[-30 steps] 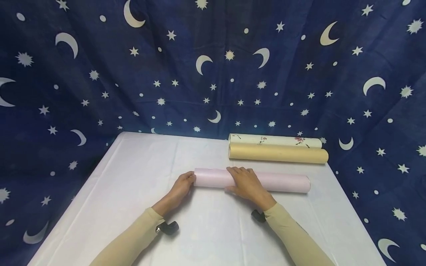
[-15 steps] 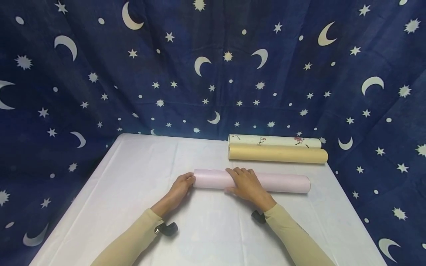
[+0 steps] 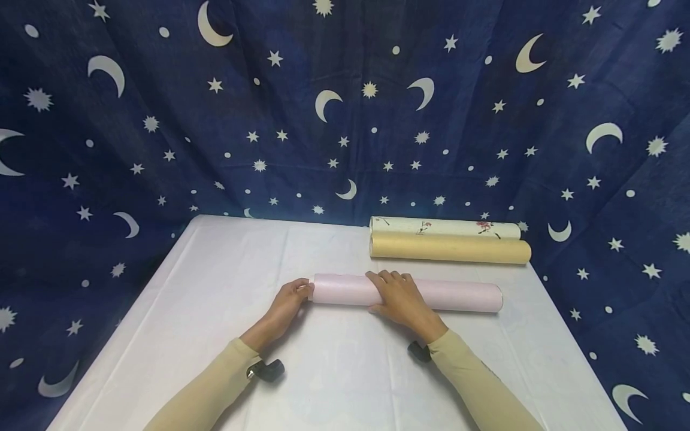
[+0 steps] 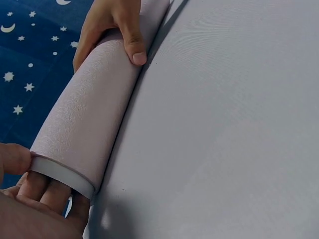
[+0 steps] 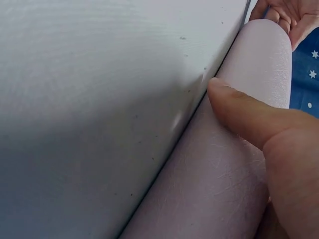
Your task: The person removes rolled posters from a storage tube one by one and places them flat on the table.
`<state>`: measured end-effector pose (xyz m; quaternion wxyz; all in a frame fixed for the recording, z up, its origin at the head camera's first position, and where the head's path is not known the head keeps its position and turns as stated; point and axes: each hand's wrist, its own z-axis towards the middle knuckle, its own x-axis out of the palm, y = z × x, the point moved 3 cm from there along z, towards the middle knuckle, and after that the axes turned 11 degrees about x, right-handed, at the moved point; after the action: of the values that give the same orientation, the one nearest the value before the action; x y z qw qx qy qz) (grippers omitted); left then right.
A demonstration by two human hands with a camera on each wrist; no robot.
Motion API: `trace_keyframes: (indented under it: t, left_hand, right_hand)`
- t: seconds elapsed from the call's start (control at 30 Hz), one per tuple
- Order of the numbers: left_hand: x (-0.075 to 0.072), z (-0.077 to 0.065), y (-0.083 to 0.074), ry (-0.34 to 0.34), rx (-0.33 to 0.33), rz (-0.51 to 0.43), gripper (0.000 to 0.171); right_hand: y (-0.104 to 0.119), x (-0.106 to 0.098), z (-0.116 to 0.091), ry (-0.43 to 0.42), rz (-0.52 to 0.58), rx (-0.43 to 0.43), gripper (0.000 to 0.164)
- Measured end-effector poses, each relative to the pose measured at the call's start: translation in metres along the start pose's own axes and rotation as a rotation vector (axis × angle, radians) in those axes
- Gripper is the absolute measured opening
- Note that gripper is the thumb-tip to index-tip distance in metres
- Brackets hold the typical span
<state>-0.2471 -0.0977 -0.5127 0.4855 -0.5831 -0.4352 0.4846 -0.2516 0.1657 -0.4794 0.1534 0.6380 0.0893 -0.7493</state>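
A: Nearest you are your two tan sleeves (image 3: 210, 386), each with a black wrist device (image 3: 268, 371) under it. Brush one against the roll or the cloth cover and it could drag your hand off line.

B: Beyond them, your left hand (image 3: 286, 305) pinches the left end of the pink roll (image 3: 458, 296), thumb outside the rim, fingers seemingly inside the opening.

A: Is that a white band (image 4: 62, 173) peeking past the pink edge?

B: Yes, though you can't tell from here whether it is a core or an inner layer. If it is a layer, an outward pull could draw the roll lopsided, or crease the lip where you pinch it.

A: Your right hand (image 3: 400, 299) is clamped over the roll's middle, thumb on the near side. Squeeze too hard and the hollow might dent; ease too much and the roll could turn or skid.

B: It lies crosswise, right of centre on the white table (image 3: 334, 371), so your grip is probably its main brake.

A: Farther back, the yellow roll (image 3: 450, 249) lies alongside the flowered roll (image 3: 453, 228). Let yours roll away from you and it may nudge both toward the star-and-moon curtain (image 3: 291, 90).
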Motion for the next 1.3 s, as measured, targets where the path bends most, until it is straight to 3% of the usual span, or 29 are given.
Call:
trace_keyframes:
  t: [0.57,0.87,1.3]
  left_hand:
    - [-0.014,-0.003,-0.004,-0.032,-0.004,0.063,0.033]
    - [-0.021,-0.003,-0.006,-0.025,-0.01,0.027,0.041]
    - [-0.026,-0.005,-0.006,-0.05,-0.007,0.018,0.035]
  right_hand:
    - [-0.007,-0.003,-0.005,-0.016,-0.001,0.011,0.078]
    - [-0.013,-0.01,-0.006,-0.03,0.011,0.021,0.078]
    - [-0.019,-0.013,-0.01,-0.051,0.003,0.011,0.077]
